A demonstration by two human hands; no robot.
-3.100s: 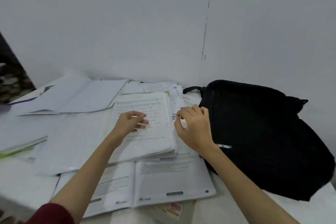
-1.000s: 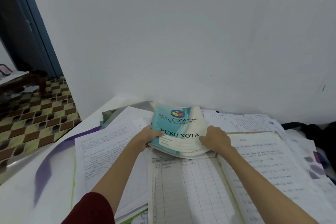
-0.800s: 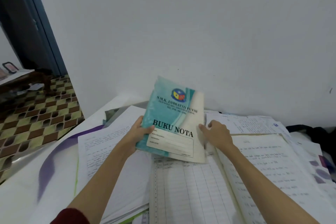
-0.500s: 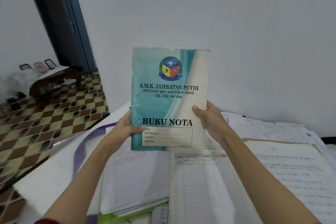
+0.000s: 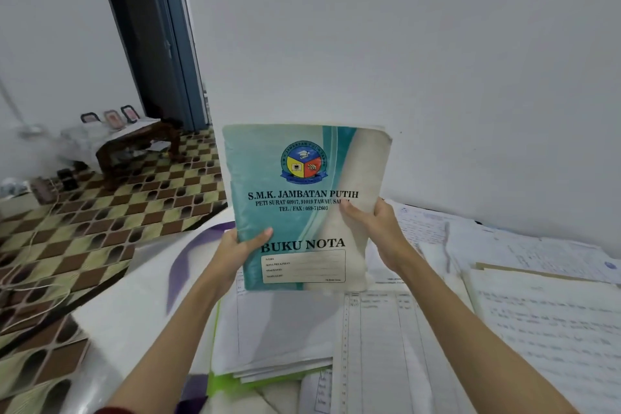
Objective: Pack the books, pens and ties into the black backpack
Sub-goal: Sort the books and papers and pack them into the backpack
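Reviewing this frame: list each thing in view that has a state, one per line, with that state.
teal notebook: closed, upright, lifted clear of the papers, cover facing the camera.
left hand: grips the notebook's lower left edge.
right hand: grips the notebook's right edge.
ruled book: lying open on the table.
paper stack: flat, sheets overlapping.
door: open onto a dark room.

A teal-and-cream notebook (image 5: 304, 205) – cover reading "BUKU NOTA" – is held upright, cover facing the camera, above open books (image 5: 504, 339).
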